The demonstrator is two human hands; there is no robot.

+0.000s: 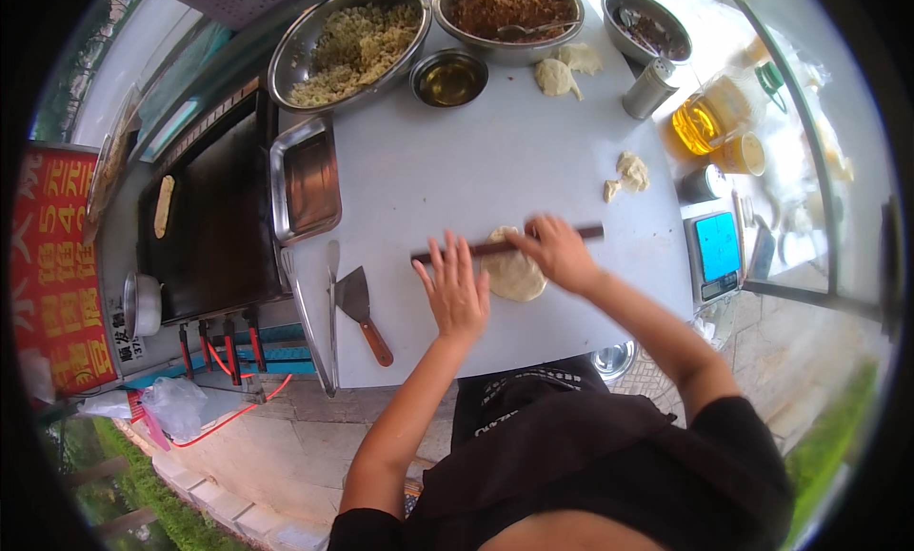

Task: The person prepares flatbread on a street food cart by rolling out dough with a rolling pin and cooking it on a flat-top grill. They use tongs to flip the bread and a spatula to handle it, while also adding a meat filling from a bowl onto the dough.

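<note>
A dark rolling pin (495,248) lies across a flattened round of dough (519,279) on the grey worktop. Fingers stretched and spread, my left hand (453,289) rests flat on the pin's left part. My right hand (560,256), a little blurred, has its fingers curled on the pin's right part, over the dough's edge. Part of the dough is hidden under the pin and my right fingers. Left of my left hand lie a scraper with a wooden handle (364,315) and a long thin metal spatula (333,294).
Beyond are large bowls of greenish filling (303,67) and brown filling (519,43), a small oil bowl (447,80) and dough pieces (556,78). A griddle (214,218) and metal tray (276,184) stand left. At right are a shaker (650,89), oil jug (700,122) and scale (717,248).
</note>
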